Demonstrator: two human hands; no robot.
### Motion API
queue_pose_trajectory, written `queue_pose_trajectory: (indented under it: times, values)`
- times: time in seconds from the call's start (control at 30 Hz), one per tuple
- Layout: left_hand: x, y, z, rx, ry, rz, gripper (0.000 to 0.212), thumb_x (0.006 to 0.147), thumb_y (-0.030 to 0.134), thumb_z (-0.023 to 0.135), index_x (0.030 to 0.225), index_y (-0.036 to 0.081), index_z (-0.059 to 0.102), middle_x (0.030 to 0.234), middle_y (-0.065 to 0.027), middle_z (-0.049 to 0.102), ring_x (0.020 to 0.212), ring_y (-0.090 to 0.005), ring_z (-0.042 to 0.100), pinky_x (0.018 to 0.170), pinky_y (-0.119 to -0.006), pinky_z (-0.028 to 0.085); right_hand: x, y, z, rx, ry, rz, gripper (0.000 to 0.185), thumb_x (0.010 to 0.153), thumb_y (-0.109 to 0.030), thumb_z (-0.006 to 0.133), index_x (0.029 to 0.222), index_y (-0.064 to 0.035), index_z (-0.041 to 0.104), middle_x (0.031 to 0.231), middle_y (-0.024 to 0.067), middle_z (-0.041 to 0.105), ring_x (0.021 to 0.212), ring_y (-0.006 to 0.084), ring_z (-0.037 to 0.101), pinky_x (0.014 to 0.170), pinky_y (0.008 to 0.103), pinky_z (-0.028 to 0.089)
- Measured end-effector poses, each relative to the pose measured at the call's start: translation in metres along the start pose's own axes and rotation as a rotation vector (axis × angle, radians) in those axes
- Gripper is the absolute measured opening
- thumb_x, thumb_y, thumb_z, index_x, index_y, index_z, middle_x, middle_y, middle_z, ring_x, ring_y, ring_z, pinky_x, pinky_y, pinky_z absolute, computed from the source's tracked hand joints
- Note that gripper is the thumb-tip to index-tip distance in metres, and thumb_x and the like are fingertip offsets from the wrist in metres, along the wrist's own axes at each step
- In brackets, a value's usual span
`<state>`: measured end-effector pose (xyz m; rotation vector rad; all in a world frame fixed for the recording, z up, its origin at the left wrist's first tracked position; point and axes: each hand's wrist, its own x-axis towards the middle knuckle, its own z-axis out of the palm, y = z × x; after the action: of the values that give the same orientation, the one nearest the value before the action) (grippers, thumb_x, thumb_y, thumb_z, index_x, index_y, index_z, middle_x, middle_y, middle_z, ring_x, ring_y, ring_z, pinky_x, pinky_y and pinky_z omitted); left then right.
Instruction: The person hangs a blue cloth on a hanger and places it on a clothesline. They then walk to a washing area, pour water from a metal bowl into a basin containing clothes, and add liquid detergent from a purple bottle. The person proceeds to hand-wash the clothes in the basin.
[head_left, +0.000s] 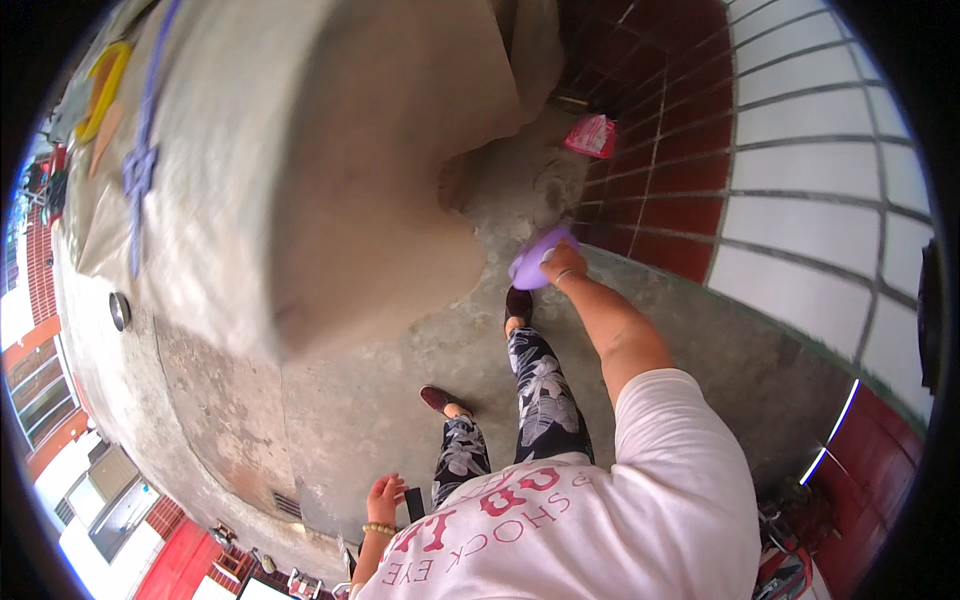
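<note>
My right hand grips a purple plastic item, blurred, perhaps a bowl or basin, low beside the tiled wall. My left hand hangs near my left thigh, wearing a beaded bracelet, fingers loosely bent. A dark flat object lies just beside those fingers; whether they touch it is unclear. On the left stands a large piece draped in a beige cover, with a purple cord knotted over it. A yellow-handled object rests on the cover's far side.
A pink and white bag lies on the concrete floor by the dark red and white tiled wall. A round metal bowl sits at the left. Behind me at the lower right is machinery by a red door or panel.
</note>
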<state>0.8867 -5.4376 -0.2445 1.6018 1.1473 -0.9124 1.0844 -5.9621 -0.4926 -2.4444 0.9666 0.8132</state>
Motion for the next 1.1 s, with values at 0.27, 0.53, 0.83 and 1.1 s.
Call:
queue_pose_trajectory:
  times: [0.27,0.53,0.83,1.1]
  values:
    - [0.108,-0.069,-0.018,0.083,-0.215,0.298,0.024,0.087,0.024,0.060,0.099,0.004,0.061,0.085,-0.0055,0.065,0.075,-0.0121,0.061,0.066,-0.027,0.050,-0.177,-0.063,-0.005,-0.150,-0.067,-0.315,0.057,0.067,-0.029,0.063,0.114,-0.0035,0.044,0.097,0.0215,0.063,0.092,0.0368,0.061,0.080,0.0427,0.049]
    - [0.049,0.013,0.008,0.514,-0.102,1.319,0.065,0.070,0.024,0.076,0.123,0.003,0.045,0.115,-0.0159,0.054,0.104,-0.0283,0.052,0.089,-0.037,0.044,-0.394,-0.185,-0.082,-0.354,0.024,-0.774,0.047,0.069,-0.033,0.059,0.103,-0.0011,0.050,0.087,0.0207,0.064,0.083,0.0365,0.063,0.074,0.0434,0.050]
    - [-0.015,0.025,-0.121,0.102,0.079,1.180,0.052,0.067,0.018,0.074,0.113,0.003,0.055,0.101,-0.0187,0.062,0.094,-0.0309,0.060,0.082,-0.038,0.047,-0.541,-0.345,-0.085,-0.377,0.065,-1.017,0.050,0.075,-0.045,0.053,0.096,0.0006,0.053,0.082,0.0242,0.063,0.078,0.0393,0.062,0.073,0.0460,0.048]
    - [-0.016,0.068,-0.251,0.121,0.583,1.100,0.040,0.065,0.014,0.073,0.101,0.001,0.060,0.088,-0.0187,0.064,0.083,-0.0319,0.063,0.073,-0.037,0.050,-0.547,-0.493,-0.041,-0.347,-0.010,-1.259,0.055,0.082,-0.051,0.049,0.093,0.0024,0.053,0.080,0.0237,0.063,0.076,0.0376,0.063,0.068,0.0447,0.049]
